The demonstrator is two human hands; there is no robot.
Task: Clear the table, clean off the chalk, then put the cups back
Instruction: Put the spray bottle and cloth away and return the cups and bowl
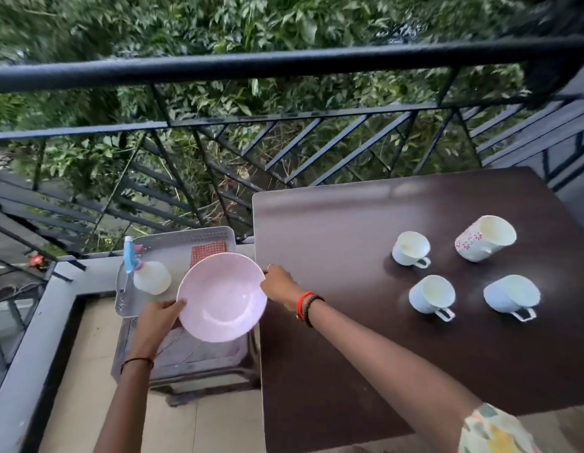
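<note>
We have the pink bowl (222, 297) in both hands, held over the small side stool (199, 354) just off the table's 9 o'clock edge. Left hand (158, 317) pinches the rim at the bowl's 8 o'clock, thumb on the inside lip, fingers under. Right hand (279, 284) pinches the rim at 2 o'clock, fingers closed on the edge. Neither hand is spread.

Handling call: the bowl looks rigid, glossy, smooth-glazed or melamine; we can't tell which. Treat it as breakable and slippery. It's wide and shallow, so opposite-rim grips are right; a one-handed rim pinch would let it tip. It's empty, so likely light.

The grey tray (173, 243) sits beyond the bowl at 11 o'clock, carrying a spray bottle (146, 273) lying on its side and a red checked cloth (208, 250). The bowl overlaps the tray's near edge in view; we can't tell if it's touching.

Four cups are on the brown table (349, 371), right half, well apart from the bowl: plain white cup (410, 248) at 11 o'clock of the group, floral cup (485, 238) at 1, white cup (432, 294) at 7, pale blue cup (511, 297) at 5. All look ceramic: stiff, chippable. Three show handles facing us; take those by the handle. The floral one we grip round the body; its handle isn't visible.

Chalk isn't clearly visible on the tabletop, just a faint haze near the cups.
</note>
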